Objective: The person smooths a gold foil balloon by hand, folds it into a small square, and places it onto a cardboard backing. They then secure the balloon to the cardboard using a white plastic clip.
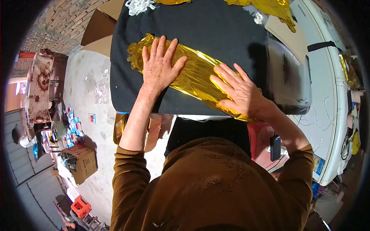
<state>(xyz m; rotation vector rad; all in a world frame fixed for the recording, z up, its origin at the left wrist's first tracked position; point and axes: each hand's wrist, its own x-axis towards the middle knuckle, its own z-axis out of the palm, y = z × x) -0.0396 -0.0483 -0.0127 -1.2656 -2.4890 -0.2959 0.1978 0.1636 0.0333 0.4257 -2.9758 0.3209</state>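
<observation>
A shiny gold foil balloon (pixel 194 63), flat and long, lies slantwise across the black cloth-covered table (pixel 219 30). My left hand (pixel 160 63) rests open on its far left part, fingers spread, close to the crumpled scalloped end. Lower on the right, my right hand (pixel 241 90) lies on the foil with fingers stretched and a little apart. Both palms face down, and neither hand grips anything. The foil's near right end is partly hidden under my right hand and wrist.
White string (pixel 139 6) and more gold foil (pixel 269 9) lie along the far edge. Clear plastic bags (pixel 287 77) and a beige card (pixel 283 36) are at the right. A white surface (pixel 322 77) stands beyond. Cardboard boxes (pixel 83 165) sit on the floor to the left.
</observation>
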